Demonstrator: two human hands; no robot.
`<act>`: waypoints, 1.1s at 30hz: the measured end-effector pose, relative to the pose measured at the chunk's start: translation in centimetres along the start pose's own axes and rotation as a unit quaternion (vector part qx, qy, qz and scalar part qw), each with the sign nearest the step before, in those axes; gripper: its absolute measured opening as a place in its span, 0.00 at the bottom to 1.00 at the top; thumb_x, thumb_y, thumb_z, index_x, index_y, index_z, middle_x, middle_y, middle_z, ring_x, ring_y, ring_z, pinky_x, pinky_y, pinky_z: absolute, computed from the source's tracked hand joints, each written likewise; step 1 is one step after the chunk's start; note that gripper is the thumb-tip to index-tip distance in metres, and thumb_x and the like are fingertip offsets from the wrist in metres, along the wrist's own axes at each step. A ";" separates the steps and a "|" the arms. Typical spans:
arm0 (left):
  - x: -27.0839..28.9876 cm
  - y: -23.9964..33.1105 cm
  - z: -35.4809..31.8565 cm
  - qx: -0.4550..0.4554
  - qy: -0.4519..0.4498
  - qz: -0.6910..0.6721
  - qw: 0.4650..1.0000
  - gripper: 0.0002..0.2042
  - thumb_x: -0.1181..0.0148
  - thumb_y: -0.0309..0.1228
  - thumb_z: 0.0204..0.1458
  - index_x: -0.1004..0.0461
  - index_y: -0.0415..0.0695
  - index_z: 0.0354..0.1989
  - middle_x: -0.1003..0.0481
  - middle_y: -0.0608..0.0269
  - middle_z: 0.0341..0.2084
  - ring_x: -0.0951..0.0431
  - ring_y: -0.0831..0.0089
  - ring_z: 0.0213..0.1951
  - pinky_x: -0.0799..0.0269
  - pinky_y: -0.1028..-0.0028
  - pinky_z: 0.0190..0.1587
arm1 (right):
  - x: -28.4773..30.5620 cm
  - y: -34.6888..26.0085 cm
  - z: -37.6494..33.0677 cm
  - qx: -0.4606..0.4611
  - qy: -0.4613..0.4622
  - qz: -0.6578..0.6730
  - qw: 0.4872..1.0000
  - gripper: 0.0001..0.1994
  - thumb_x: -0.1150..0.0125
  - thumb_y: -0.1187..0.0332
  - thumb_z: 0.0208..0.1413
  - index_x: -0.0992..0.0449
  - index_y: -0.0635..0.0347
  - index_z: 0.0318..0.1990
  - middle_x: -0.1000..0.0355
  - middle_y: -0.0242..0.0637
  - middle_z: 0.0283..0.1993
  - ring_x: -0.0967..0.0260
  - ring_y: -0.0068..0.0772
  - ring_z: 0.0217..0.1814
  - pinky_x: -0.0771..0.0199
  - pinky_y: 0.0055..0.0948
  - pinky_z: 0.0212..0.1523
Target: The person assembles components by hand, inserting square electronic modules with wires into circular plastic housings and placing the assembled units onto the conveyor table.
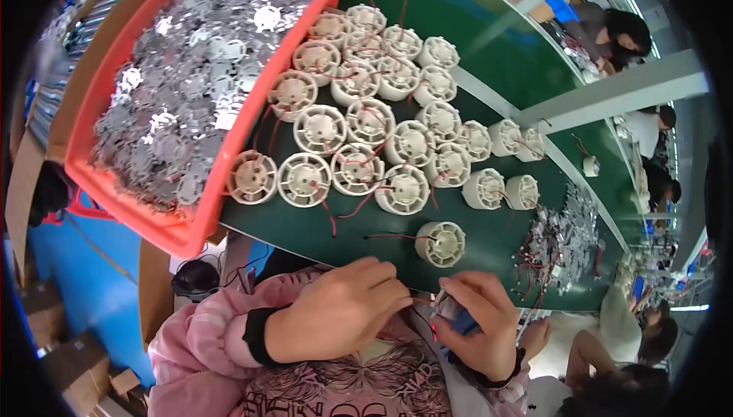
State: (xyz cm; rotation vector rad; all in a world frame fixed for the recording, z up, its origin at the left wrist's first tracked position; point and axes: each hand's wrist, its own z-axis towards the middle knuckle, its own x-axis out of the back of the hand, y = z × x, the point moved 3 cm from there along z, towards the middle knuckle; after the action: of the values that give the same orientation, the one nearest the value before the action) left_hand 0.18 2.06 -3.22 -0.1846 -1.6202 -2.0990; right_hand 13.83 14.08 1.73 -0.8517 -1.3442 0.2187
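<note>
My right hand [485, 325] pinches a small silvery part [446, 308] between thumb and fingers, close to my body. From that part a thin red wire [420, 300] runs to my left hand [340, 310], whose closed fingertips grip it. My fingers hide much of the part, so its exact kind does not show. Just beyond my hands, a single round cream plastic housing [441, 244] with spokes sits on the green table [359, 245], a dark-and-red wire reaching out of it to the left.
Several similar cream housings [321, 129] with red wires stand grouped further back. On the left, a red bin [210, 215] is heaped with shiny metal plates [206, 66]. A pile of small wired metal parts [561, 238] lies right. Other people [611, 35] sit along the right.
</note>
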 end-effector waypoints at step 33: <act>-4.1 -3.4 3.2 0.041 0.062 0.085 0.994 0.30 0.33 0.29 0.34 0.34 0.31 0.49 0.31 0.49 0.41 0.26 0.56 0.40 0.29 0.67 0.45 | -1.1 1.6 3.2 -0.003 0.015 -0.091 0.996 0.21 0.31 0.81 0.32 0.24 0.66 0.41 0.31 0.42 0.37 0.31 0.39 0.34 0.29 0.28 0.33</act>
State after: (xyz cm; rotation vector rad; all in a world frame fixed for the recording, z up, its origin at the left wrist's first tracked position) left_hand 1.72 6.90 -6.86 -0.1561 -1.5585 -1.8751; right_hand 11.15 15.80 -0.22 -0.7295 -1.3860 0.0598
